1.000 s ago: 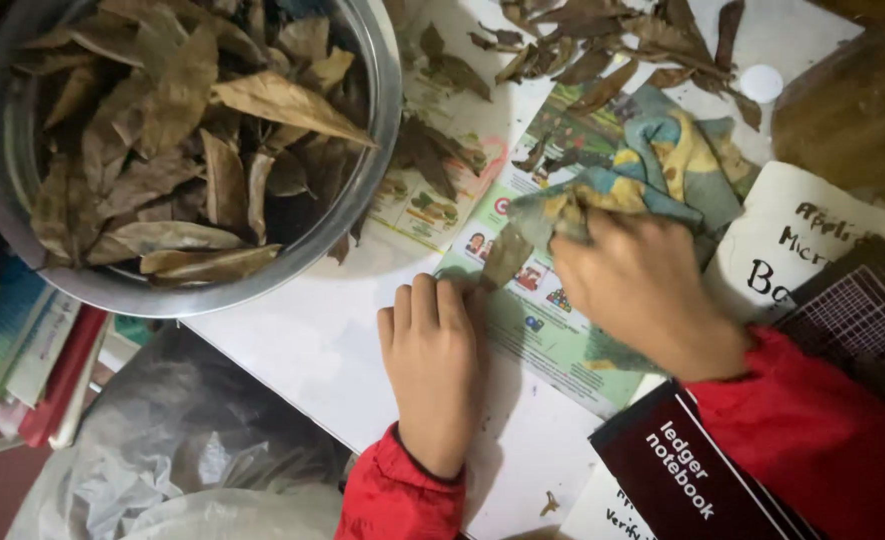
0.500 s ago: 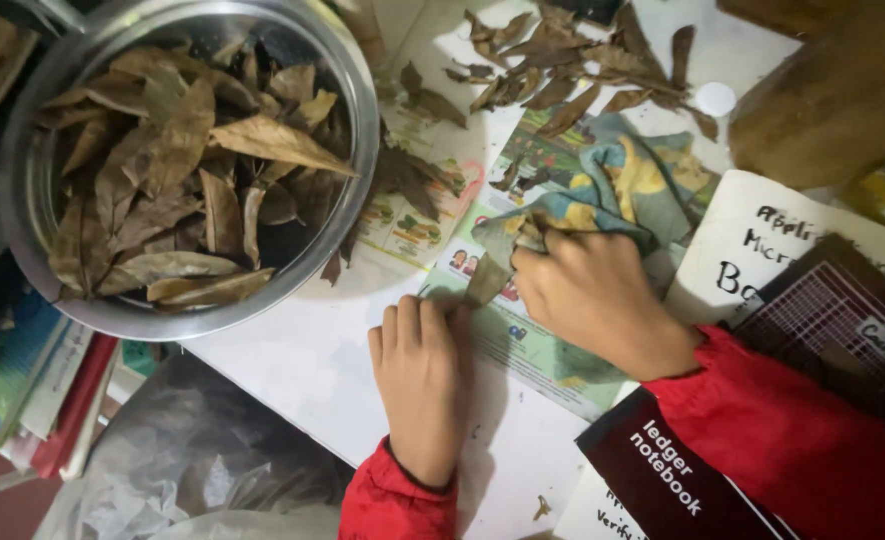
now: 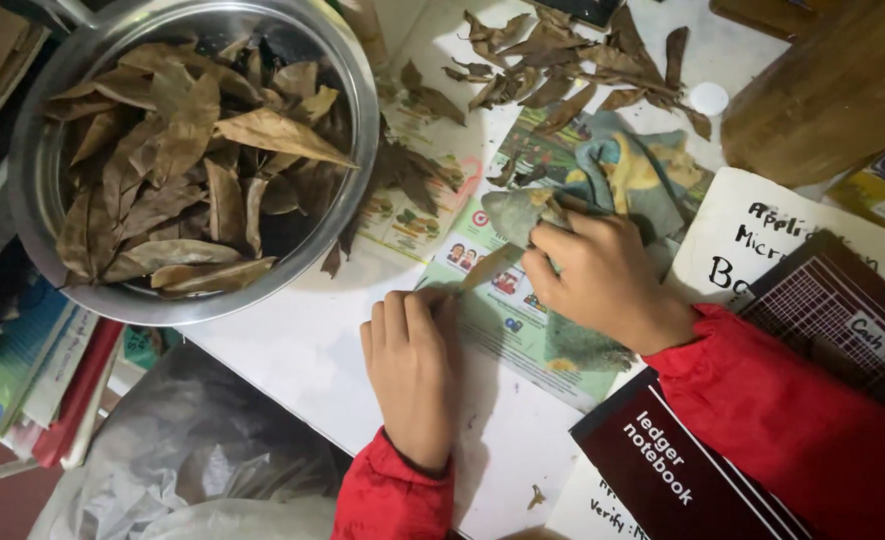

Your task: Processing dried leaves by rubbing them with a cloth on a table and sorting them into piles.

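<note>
The work in hand looks like wiping a single dry leaf clean with a cloth. The leaf lies on a printed paper sheet on the table, its stalk end toward the left hand and its broad end under the right hand. To do this well, the stalk end should stay pinned flat while the cloth is drawn lightly along the leaf's length, since a dry leaf would likely crack under a hard or crosswise rub.

The left grip is released: the fingers lie flat and together on the paper, their tips touching the leaf's stalk end, grasping nothing. The right grip is clenched around a fold of the blue and yellow cloth, pressing it onto the leaf's upper part.

A steel bowl full of dry leaves stands to the left, and a loose heap of leaves lies beyond the cloth
</note>
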